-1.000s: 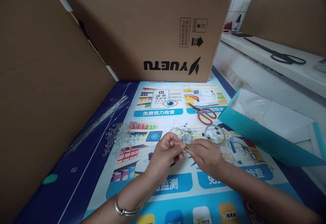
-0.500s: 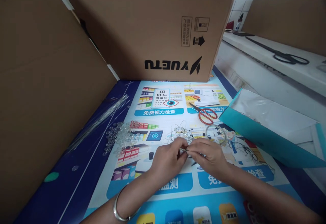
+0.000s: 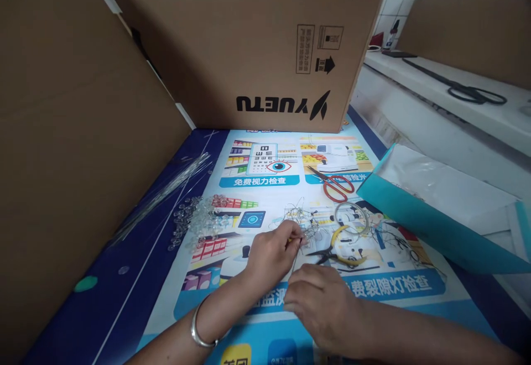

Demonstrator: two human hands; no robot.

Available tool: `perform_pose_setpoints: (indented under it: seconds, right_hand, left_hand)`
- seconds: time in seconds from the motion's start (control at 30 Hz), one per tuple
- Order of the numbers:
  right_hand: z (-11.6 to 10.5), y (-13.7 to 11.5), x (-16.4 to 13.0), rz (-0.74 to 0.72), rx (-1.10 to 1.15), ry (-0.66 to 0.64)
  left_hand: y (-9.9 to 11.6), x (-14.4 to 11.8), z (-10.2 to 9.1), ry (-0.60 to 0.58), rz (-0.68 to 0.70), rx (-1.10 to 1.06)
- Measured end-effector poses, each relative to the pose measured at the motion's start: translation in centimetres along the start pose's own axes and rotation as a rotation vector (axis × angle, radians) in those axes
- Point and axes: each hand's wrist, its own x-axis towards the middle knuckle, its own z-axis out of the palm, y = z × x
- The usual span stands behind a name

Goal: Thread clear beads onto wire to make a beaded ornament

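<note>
Large brown cardboard box [image 3: 249, 44] at 12 o'clock. Right hand [image 3: 321, 304], 6 o'clock, fingers curled, grip not discernible. Left hand [image 3: 271, 251] pinched on tangled thin silver wire w/ clear beads [image 3: 301, 222], centre. Yellow-handled pliers [image 3: 338, 251] at 3 o'clock of it.

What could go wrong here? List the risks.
The left hand pinches thin wire at the tangled heap of wire pieces; a pull may drag the heap along. The pile of clear round beads lies loose and may scatter. The yellow-handled pliers lie close beyond the right hand, easily knocked.
</note>
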Motion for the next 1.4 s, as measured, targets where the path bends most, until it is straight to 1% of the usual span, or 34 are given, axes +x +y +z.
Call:
perform_pose_setpoints:
  seconds: [0.07,0.1,0.17,0.23,0.3,0.37,0.43,0.53,0.6,0.7,0.77,0.83,0.9,1.0,1.17,1.33,1.4]
  right_hand:
    - [0.7,-0.1,-0.2,-0.011,0.024,0.017]
    - [0.7,0.1,-0.2,0.016,0.066,0.04]
    - [0.5,0.7,0.0,0.154,0.184,0.126]
    - [0.1,1.5,0.2,0.36,0.312,0.252]
    - [-0.2,2.4,0.3,0.449,0.43,0.315]
    - [-0.2,3.1,0.2,0.456,0.5,0.335]
    - [-0.2,3.5,0.2,0.449,0.519,0.341]
    - [-0.2,3.8,0.1,0.431,0.485,0.341]
    - [-0.2,4.0,0.1,0.403,0.453,0.325]
    - [0.1,4.2,-0.1,0.365,0.435,0.264]
    - [0.3,4.3,-0.3,0.37,0.431,0.216]
    - [0.6,4.3,-0.4,0.397,0.415,0.174]
    - [0.6,4.2,-0.4,0.417,0.391,0.137]
    - [0.4,3.9,-0.4,0.407,0.352,0.083]
    - [-0.1,3.1,-0.3,0.371,0.198,-0.023]
    - [-0.3,3.6,0.0,0.304,0.074,-0.124]
    - [-0.2,4.0,0.0,0.291,0.029,-0.147]
  left_hand:
    - [0.1,-0.1,0.1,0.009,-0.018,-0.07]
    - [0.2,-0.2,0.1,0.009,-0.026,-0.122]
    - [0.4,-0.2,-0.1,-0.012,-0.024,-0.253]
    - [0.5,0.0,-0.4,-0.043,-0.004,-0.373]
    - [0.5,0.4,-0.6,-0.06,0.011,-0.465]
    - [0.3,0.7,-0.7,-0.064,0.019,-0.54]
    - [0.1,0.9,-0.8,-0.082,0.035,-0.57]
    - [0.0,1.2,-1.2,-0.099,0.046,-0.478]
    - [0.1,1.4,-1.6,-0.128,0.038,-0.389]
    - [0.2,1.5,-2.1,-0.187,0.031,-0.293]
    - [0.2,1.4,-2.1,-0.19,0.013,-0.253]
    - [0.0,1.3,-1.9,-0.204,-0.04,-0.252]
    - [-0.3,1.1,-1.5,-0.243,-0.108,-0.279]
    - [-0.7,0.9,-0.9,-0.284,-0.169,-0.307]
    - [-1.0,0.9,-0.6,-0.257,-0.137,-0.256]
    - [-0.8,0.7,-0.6,-0.243,-0.072,-0.042]
    - [-0.7,0.6,-0.6,-0.23,-0.051,0.012]
